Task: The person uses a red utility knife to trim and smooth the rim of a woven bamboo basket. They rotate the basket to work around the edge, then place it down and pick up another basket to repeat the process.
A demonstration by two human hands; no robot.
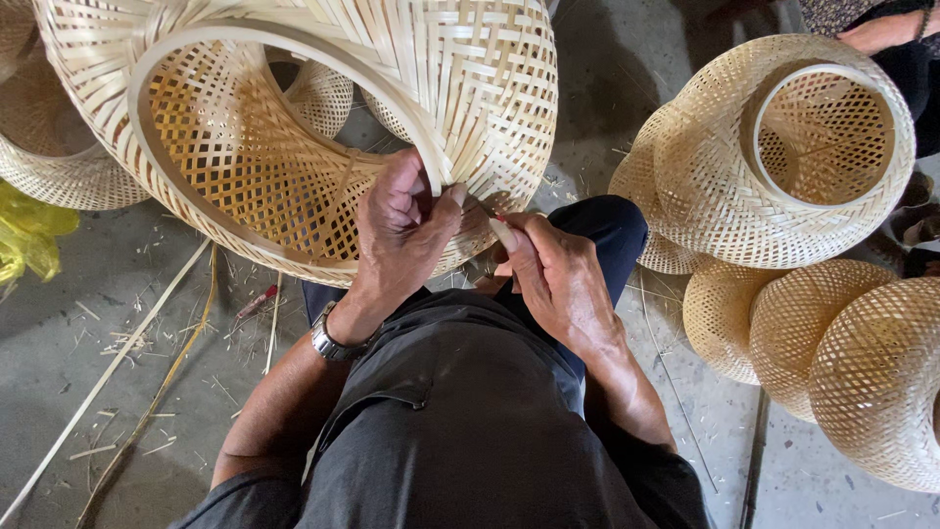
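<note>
Dark-clothed lap [460,411] props a woven bamboo basket [470,88] tilted, left hand [401,230] pinching its rim strip [294,44] while right hand [553,274] curls closed around a small red-tipped tool [501,217].

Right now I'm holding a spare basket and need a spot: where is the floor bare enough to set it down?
Barest is the grey floor at lower left, bordered by the long bamboo strips and the left hand; only scraps lie there. A narrow strip runs by the right hand. The right is crowded with finished baskets; the large basket fills the top.

Tilted woven bamboo basket [294,127], hand-held
</note>
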